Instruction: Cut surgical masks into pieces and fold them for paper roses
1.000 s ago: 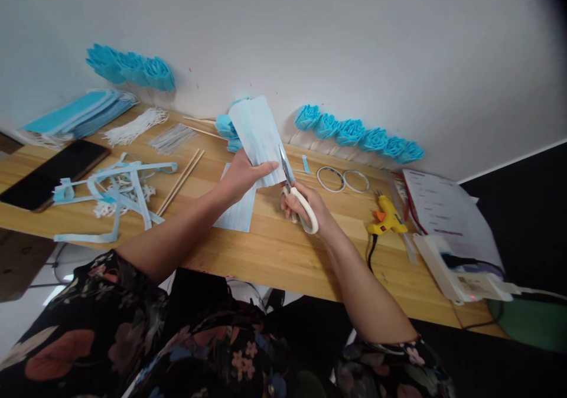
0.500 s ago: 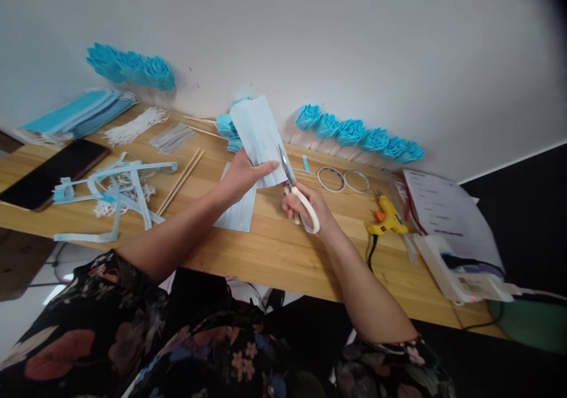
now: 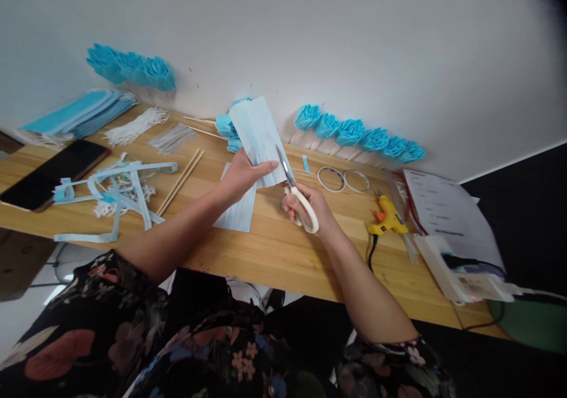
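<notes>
My left hand (image 3: 244,176) pinches a pale blue rectangular sheet (image 3: 257,135), apparently mask fabric, with the thumb on top and the other fingers hidden beneath. My right hand (image 3: 308,204) grips scissors (image 3: 305,210) by their white handles, their blades lying over the sheet's right edge. Whether the blades are parted is too small to tell. A second pale blue sheet (image 3: 238,214) lies on the wooden table (image 3: 270,256), partly beneath my left forearm. Behind the held sheet, blue fabric flowers (image 3: 226,125) on sticks are partly covered.
Finished blue flowers (image 3: 349,132) lean along the wall. To the left are masks (image 3: 84,111), white ear loops (image 3: 136,125), thin strips (image 3: 172,138), a phone (image 3: 51,173), cut trimmings (image 3: 117,191) and wooden sticks (image 3: 181,180). Rightward are tape rings (image 3: 331,179), a yellow glue gun (image 3: 387,215) and a power strip (image 3: 456,274).
The scissors have shifted very slightly left and upward along the sheet's right edge. My left hand and the sheet look nearly still.
</notes>
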### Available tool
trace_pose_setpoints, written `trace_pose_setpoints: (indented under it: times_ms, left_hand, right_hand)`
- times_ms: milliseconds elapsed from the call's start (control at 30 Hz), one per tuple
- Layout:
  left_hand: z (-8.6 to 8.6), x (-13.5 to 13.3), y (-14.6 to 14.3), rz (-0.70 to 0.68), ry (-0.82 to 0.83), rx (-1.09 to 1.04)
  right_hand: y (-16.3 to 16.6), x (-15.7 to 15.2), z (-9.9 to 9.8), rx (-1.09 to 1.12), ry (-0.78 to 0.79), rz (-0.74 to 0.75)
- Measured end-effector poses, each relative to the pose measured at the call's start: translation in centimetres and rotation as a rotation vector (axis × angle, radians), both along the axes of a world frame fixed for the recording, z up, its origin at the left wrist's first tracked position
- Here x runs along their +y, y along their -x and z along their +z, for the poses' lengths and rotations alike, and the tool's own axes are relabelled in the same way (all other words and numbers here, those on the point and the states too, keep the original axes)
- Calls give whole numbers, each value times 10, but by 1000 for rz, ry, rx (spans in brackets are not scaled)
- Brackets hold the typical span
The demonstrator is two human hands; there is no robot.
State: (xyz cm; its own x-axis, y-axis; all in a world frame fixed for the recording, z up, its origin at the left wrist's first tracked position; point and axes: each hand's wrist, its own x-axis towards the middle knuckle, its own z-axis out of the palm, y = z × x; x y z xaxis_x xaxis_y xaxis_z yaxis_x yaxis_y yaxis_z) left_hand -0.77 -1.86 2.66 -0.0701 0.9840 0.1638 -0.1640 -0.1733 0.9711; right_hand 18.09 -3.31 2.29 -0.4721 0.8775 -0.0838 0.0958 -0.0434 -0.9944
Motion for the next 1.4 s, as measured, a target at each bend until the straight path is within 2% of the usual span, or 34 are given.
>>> trace_pose_setpoints:
  times_ms: [367, 700, 967, 1400]
  left_hand:
    - [-1, 0, -1, 14, 13, -50]
    - [2, 0, 0, 73, 52, -104]
    - [3, -5, -4, 3, 8, -22]
    - [-2, -2, -5, -3, 23, -86]
  right_hand:
    - [2, -1, 5, 20, 36, -13]
    - [1, -2, 4, -4, -17, 36]
    - [0, -1, 3, 16, -39, 66]
    - [0, -4, 3, 98, -22, 46]
